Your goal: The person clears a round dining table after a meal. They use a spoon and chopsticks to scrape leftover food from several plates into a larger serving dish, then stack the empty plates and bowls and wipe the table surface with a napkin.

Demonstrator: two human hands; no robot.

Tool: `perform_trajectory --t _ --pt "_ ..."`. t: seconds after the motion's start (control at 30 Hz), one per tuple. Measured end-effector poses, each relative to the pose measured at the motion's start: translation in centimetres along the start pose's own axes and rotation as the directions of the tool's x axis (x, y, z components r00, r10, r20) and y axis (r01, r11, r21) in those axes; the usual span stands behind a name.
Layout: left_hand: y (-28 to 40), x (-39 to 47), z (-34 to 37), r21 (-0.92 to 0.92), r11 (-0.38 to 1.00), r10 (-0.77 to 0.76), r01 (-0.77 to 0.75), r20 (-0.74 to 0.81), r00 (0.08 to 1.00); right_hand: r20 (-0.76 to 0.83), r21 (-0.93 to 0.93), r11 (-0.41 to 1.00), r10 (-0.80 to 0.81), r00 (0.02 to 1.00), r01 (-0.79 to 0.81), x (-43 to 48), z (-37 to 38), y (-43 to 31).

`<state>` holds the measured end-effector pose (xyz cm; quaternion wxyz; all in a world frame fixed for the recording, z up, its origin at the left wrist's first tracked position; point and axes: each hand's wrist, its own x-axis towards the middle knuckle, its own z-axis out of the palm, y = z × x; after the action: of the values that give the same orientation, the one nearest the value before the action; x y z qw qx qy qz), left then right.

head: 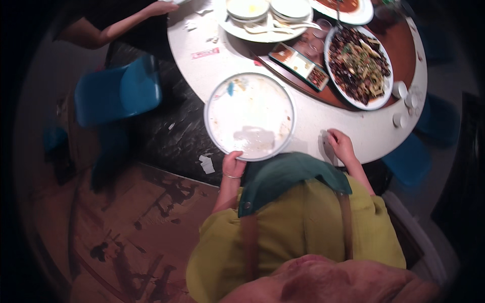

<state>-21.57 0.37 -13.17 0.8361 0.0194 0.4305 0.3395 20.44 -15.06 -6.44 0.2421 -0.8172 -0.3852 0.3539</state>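
My left hand point(233, 165), with a bracelet at the wrist, grips the near rim of a large round white tray point(246, 113). The tray has food stains and a blue smear on it. Part of it overlaps the edge of the round white table point(307, 128); the rest juts out past it. To the right, my right hand point(341, 145) is at the table's near edge with its fingers curled. A dark mark or shadow lies by its fingertips, and whether they hold anything is unclear.
A brown turntable point(401, 53) bears an oval platter of food point(360, 68) and a sectioned condiment dish point(299, 66). Stacked bowls point(248, 9) and spoons sit on a large plate. Small white cups point(399, 120) stand at right. A blue chair point(117, 92) and another person's arm point(125, 28) are at left.
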Motion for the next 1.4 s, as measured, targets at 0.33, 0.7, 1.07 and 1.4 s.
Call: perform_trajectory --t 0.33,0.7,1.07,1.4 --pt "6.6 -7.6 0.9 0.012 0.968 0.249 -0.250 -0.142 0.958 -0.046 -0.198 0.930 0.306 0.951 -0.309 -6.1 3.0 12.2" --pt "17.1 -4.3 -4.6 -0.094 0.960 0.252 -0.264 -0.118 0.960 -0.210 -0.178 0.963 -0.237 0.949 0.201 7.4 8.4 -14.3" --pt "38.5 0.6 -9.1 0.039 0.988 0.157 -0.152 -0.176 0.972 -0.323 -0.571 0.733 -0.615 0.719 0.370 47.6 26.2 -48.5" --pt "46.1 4.5 -9.7 -0.026 0.998 0.056 -0.063 -0.204 0.977 -0.372 -0.497 0.726 -0.673 0.640 0.475 58.1 30.7 -46.3"
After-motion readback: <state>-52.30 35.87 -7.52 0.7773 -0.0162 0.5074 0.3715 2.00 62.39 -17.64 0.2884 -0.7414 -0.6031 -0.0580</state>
